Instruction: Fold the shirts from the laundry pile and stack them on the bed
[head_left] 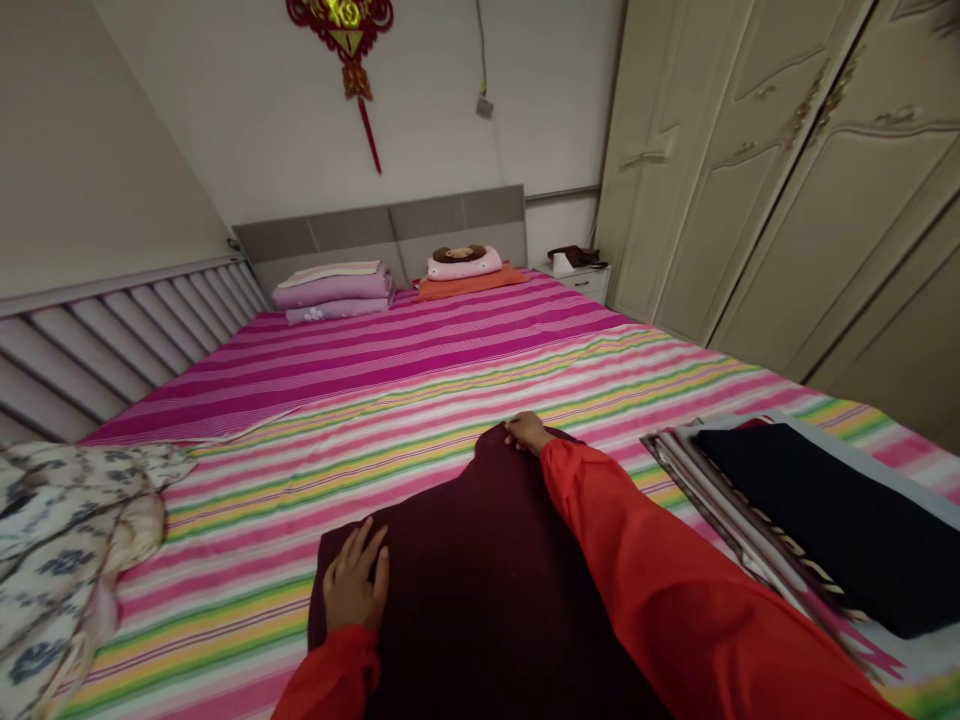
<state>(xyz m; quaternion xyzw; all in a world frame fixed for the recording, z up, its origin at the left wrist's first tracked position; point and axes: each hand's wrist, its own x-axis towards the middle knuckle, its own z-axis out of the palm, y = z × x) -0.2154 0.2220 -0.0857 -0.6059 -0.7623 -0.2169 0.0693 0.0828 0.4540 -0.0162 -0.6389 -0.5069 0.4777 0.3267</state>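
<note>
A dark maroon garment (480,570) lies spread on the striped bed sheet (390,420) right in front of me. My left hand (356,585) rests flat on the garment's near left corner, fingers stretched out. My right hand (527,432) reaches to the garment's far edge, and its fingers are closed on the cloth there. Both my arms are in red sleeves.
A stack of folded clothes (810,530), black on top, sits at the right. A floral blanket (60,540) is bunched at the left. Folded pink bedding (334,292) and a pillow (465,265) lie by the headboard. A cream wardrobe (787,170) stands to the right.
</note>
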